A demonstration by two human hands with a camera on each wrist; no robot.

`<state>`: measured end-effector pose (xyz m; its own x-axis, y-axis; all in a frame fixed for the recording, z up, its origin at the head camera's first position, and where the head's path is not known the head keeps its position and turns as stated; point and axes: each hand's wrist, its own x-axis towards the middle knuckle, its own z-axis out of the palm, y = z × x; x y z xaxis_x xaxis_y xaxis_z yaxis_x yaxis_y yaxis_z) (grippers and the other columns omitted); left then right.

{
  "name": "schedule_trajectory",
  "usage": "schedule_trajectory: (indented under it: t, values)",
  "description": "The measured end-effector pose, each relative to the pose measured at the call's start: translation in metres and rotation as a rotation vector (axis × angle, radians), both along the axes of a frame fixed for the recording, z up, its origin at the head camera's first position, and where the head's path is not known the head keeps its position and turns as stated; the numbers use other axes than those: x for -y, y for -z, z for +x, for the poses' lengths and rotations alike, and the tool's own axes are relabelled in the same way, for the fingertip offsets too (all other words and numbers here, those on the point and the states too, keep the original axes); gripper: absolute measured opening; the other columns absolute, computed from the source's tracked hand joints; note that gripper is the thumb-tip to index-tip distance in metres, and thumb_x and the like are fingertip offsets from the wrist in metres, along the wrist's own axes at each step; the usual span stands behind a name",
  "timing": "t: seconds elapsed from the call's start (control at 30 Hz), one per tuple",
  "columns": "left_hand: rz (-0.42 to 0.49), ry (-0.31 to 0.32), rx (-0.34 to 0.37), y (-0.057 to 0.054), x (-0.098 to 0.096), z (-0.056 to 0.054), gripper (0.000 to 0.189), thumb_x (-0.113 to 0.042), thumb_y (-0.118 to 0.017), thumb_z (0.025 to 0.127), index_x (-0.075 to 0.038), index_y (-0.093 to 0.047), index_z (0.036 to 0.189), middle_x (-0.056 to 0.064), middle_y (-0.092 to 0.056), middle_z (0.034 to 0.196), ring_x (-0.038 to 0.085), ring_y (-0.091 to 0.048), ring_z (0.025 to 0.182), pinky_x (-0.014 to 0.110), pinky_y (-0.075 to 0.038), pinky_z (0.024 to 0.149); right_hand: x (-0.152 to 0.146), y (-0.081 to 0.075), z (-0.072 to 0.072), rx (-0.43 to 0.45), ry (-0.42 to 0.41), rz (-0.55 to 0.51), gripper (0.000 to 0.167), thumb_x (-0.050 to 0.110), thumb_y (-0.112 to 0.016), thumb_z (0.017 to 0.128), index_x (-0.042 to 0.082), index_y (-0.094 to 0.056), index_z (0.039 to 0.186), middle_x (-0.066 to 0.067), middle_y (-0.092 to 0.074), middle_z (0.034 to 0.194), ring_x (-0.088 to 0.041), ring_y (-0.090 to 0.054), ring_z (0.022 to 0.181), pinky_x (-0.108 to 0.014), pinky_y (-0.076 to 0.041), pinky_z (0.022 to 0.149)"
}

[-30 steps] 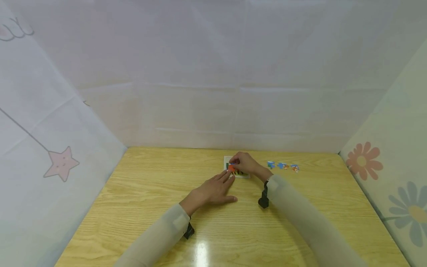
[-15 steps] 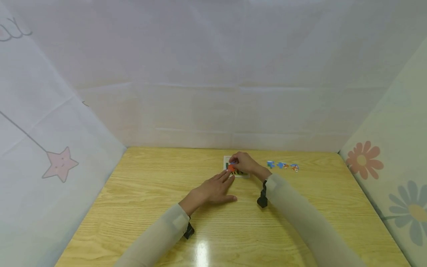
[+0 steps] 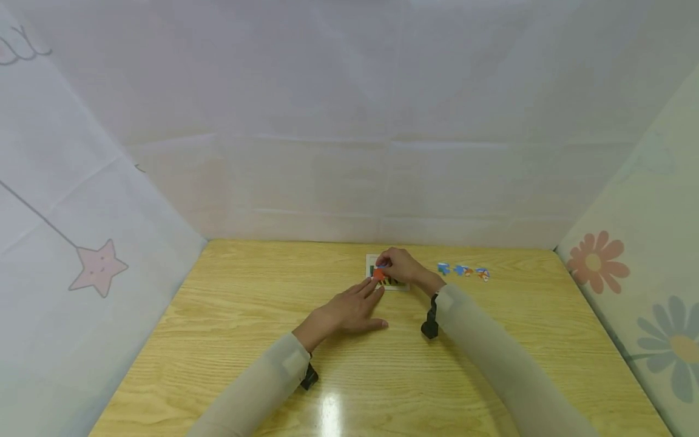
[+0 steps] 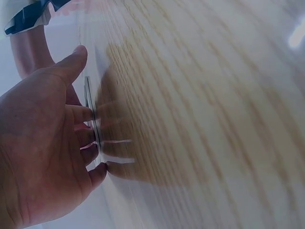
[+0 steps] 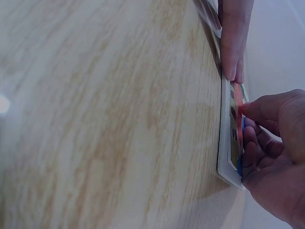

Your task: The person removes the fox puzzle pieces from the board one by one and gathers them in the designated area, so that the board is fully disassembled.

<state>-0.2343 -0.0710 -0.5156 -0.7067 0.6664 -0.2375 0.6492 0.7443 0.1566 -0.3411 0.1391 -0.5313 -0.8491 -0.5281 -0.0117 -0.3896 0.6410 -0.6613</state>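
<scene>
A small jigsaw tray (image 3: 403,288) with a pale frame lies near the back of the table, a red-orange puzzle piece (image 3: 378,274) showing inside it. My left hand (image 3: 352,311) lies flat, its straight fingertips on the tray's near left edge and the thumb spread on the table. Over the tray my right hand (image 3: 403,267) has curled fingers, with a bit of blue at the fingertips. In the right wrist view my right thumb (image 5: 262,109) presses at the red piece, and the other fingers curl by a blue part. My right hand hides much of the tray.
Three loose puzzle pieces lie in a row right of the tray: a blue-green one (image 3: 443,268), a blue one (image 3: 460,270) and a multicoloured one (image 3: 483,274). The wooden table (image 3: 262,291) meets white printed cloth walls (image 3: 306,194) at its back and sides.
Both hands stay nearly in place. The right fingers shift only very slightly over the tray, and the loose pieces have not moved.
</scene>
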Motion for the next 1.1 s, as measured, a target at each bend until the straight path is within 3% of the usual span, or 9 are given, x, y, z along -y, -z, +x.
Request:
schedule_trajectory:
  t: [0.4,0.83,1.1]
  values:
    - [0.002,0.0,0.0,0.0022,-0.0004,-0.0013,0.091,-0.07,-0.044,0.105,-0.012,-0.02,0.171,0.012,-0.007,0.178,0.029,-0.01,0.165,0.045,-0.024,0.13,-0.0015,-0.0028,0.0038,0.021,0.038,-0.051,0.017,0.001,-0.068,0.099,0.001,-0.072,0.116,-0.01,-0.072,0.108,-0.02,-0.067,0.095,-0.037,-0.059,0.085]
    - [0.019,0.008,0.003,-0.005,-0.0002,0.002,0.089,-0.066,-0.048,0.106,-0.008,-0.025,0.169,0.016,-0.011,0.177,0.032,-0.015,0.164,0.047,-0.027,0.129,0.0003,0.0003,0.0069,0.028,0.092,-0.139,0.013,0.001,-0.071,0.099,0.001,-0.073,0.112,-0.009,-0.073,0.103,-0.019,-0.068,0.093,-0.034,-0.058,0.083]
    - [0.024,0.014,-0.002,-0.0014,0.0023,0.0025,0.09,-0.068,-0.046,0.106,-0.009,-0.024,0.17,0.015,-0.011,0.177,0.031,-0.013,0.164,0.045,-0.024,0.13,-0.0017,0.0038,0.0074,0.023,0.125,-0.183,0.012,0.005,-0.073,0.099,0.004,-0.074,0.111,-0.008,-0.073,0.103,-0.019,-0.069,0.095,-0.034,-0.059,0.085]
